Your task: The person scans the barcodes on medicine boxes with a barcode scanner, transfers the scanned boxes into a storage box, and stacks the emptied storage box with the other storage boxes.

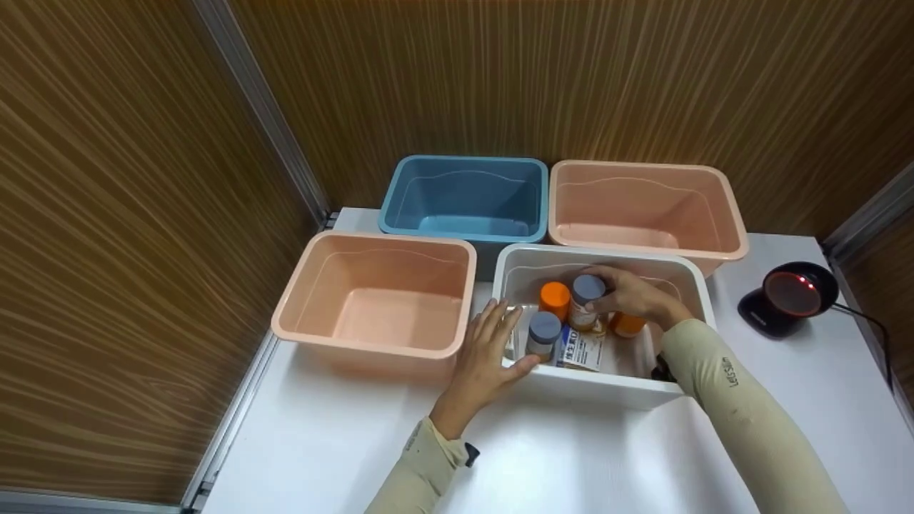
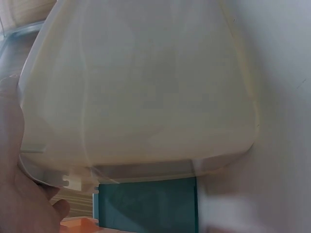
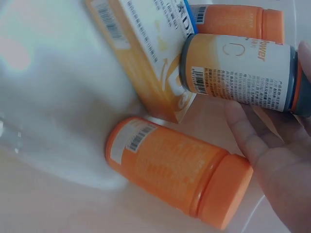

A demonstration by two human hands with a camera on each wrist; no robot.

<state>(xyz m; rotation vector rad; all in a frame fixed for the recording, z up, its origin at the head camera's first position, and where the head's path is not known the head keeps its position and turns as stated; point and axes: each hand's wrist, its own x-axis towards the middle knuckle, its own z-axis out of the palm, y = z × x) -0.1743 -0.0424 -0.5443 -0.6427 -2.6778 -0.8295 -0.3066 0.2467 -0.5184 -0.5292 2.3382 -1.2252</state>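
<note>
My right hand [image 1: 632, 294] reaches into a white bin [image 1: 614, 385] and grips a grey-capped pill bottle [image 1: 588, 289] near its cap. The label of that bottle [image 3: 238, 70], white and yellow with a "C", faces the right wrist camera. Beneath my right hand an orange bottle [image 3: 177, 167] stands by the bin's wall. A vitamin D box [image 1: 580, 348], another orange-capped bottle [image 1: 554, 298] and a second grey-capped bottle [image 1: 544, 328] are close by in the bin. My left hand [image 1: 482, 360] rests on the bin's left front rim, fingers extended.
A peach bin [image 1: 375, 350] stands left of the white one. Behind are a blue bin [image 1: 464, 234] and another peach bin [image 1: 646, 168]. A black scanner [image 1: 789, 296] with red lights and a cable sits at the right. Wood-patterned panels [image 1: 457, 78] enclose the table.
</note>
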